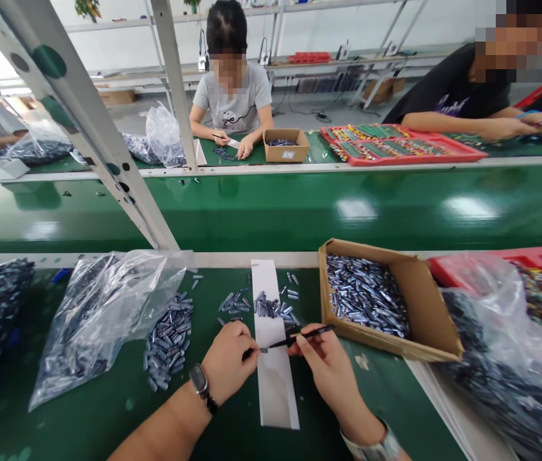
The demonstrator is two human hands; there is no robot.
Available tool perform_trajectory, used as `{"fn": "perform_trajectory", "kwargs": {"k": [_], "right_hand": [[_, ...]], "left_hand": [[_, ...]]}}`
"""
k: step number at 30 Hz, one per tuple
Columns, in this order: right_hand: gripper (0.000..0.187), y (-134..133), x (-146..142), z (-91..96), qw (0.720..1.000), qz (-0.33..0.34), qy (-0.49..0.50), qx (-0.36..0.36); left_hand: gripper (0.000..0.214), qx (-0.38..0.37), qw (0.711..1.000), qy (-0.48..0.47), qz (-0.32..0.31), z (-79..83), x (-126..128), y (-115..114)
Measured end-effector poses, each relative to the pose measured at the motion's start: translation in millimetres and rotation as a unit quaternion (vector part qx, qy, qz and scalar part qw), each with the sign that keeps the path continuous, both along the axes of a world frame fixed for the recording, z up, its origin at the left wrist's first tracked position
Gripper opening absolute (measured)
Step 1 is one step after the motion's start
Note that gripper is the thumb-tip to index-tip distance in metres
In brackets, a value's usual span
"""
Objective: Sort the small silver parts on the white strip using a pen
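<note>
My left hand (229, 360) is closed in a pinch on a small silvery metal piece (263, 350) held over a white paper strip (275, 378). My right hand (324, 365) grips a black pen (302, 335) whose tip meets that piece. Several more metal pieces (271, 307) lie on and beside the strip's far end. A loose pile of the same pieces (167, 339) sits to the left of my left hand.
A cardboard box (424, 307) holding metal pieces stands at the right. Clear plastic bags (93, 320) of pieces lie left, another bag (505, 358) right over a red tray (491, 259). Across the green conveyor (299, 205), other people work at a box (286, 146) and red trays (395, 144).
</note>
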State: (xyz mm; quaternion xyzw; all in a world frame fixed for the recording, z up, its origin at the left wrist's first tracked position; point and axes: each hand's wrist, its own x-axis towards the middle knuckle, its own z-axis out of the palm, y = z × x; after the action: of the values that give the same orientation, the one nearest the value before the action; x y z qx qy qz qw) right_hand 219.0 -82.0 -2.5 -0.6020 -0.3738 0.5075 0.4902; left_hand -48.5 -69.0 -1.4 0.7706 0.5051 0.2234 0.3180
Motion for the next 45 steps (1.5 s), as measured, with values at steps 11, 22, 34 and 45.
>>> {"fn": "perform_trajectory", "kwargs": {"k": [11,22,34,45], "right_hand": [[0.068,0,0,1.2,1.0,0.015,-0.002,-0.013],[0.065,-4,3,-6.1,0.998,0.043,-0.049,0.02],[0.072,-4,-5,-2.9,0.999,0.002,-0.031,0.045],[0.063,-6,0,-10.0,0.997,0.029,-0.024,0.066]], "left_hand": [[0.017,0.006,1.0,-0.004,0.0,-3.0,-1,-1],[0.027,0.038,0.997,0.043,-0.061,-1.4,-5,0],[0.026,0.066,0.97,0.2,-0.118,15.2,0,0],[0.028,0.082,0.982,0.142,-0.094,5.6,0,-3]]}}
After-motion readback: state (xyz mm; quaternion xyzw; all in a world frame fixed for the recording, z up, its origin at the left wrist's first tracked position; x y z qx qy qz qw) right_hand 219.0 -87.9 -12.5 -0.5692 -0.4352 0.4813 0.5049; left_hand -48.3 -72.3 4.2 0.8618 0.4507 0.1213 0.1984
